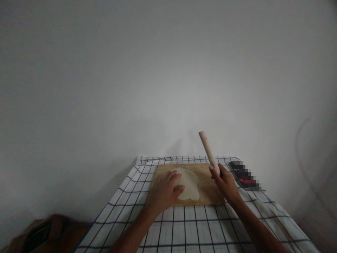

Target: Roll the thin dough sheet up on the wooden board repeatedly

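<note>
Left hand point(166, 187) spread, empty, over left part of dough sheet point(189, 183) on wooden board point(209, 188). Dough seems largely flattened, outline not yet even. Right hand point(223, 180) grips rolling pin point(207, 147), tilted up, off dough.

Two hands point(166, 188) point(225, 181) — one rolling pin point(209, 149), one dough sheet point(190, 184), one board point(207, 191).

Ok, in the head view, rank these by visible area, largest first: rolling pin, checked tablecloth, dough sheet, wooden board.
1. Checked tablecloth
2. Wooden board
3. Dough sheet, partly hidden by the left hand
4. Rolling pin
</note>
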A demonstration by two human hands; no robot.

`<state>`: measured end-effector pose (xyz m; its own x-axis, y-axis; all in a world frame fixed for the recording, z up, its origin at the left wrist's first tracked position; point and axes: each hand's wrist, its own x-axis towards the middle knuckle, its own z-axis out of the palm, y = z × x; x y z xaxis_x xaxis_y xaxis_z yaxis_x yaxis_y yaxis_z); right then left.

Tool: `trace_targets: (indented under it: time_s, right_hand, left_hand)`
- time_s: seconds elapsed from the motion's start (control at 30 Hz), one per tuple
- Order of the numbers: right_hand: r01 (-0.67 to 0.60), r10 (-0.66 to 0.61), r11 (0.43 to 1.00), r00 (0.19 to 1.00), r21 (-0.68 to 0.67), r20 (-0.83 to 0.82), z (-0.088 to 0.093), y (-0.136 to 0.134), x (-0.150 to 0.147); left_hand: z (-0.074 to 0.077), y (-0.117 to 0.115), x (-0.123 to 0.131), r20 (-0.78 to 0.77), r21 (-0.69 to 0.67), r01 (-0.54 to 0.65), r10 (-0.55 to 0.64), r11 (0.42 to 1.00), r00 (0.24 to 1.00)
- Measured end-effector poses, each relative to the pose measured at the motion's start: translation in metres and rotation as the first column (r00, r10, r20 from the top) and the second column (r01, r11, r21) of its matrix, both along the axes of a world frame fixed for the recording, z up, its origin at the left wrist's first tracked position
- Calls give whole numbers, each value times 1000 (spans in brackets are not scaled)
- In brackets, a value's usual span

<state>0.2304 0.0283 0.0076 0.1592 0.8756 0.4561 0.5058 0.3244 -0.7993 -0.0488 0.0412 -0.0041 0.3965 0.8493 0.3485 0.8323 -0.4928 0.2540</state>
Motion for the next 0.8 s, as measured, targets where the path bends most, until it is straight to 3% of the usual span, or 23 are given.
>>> trace_targets:
  time_s: [0.17,0.33,0.47,0.63,0.8]
  right_hand:
    - [-41,40,999,999,-14,-33,-3,0,-2]
    - [-53,52,998,998,-30,-22,-1,-1,-3]
    - [-50,50,998,999,-23,-20,-2,-1,-6]
    - [-57,57,998,998,-17,-14,-5,-2,-9]
    - [-91,90,996,996,-25,-22,-4,-3,-9]
  left_hand:
    - [11,-6,-12,-94,-134,59,-72,989,993]
    - [10,-23,-10,-97,-58,-144,138,988,986]
    - [-2,-33,4,-116,18,-133,134,991,984]
    - [-9,-26,11,-134,21,-69,71,997,988]
    - [1,-11,3,-107,-12,-37,36,999,994]
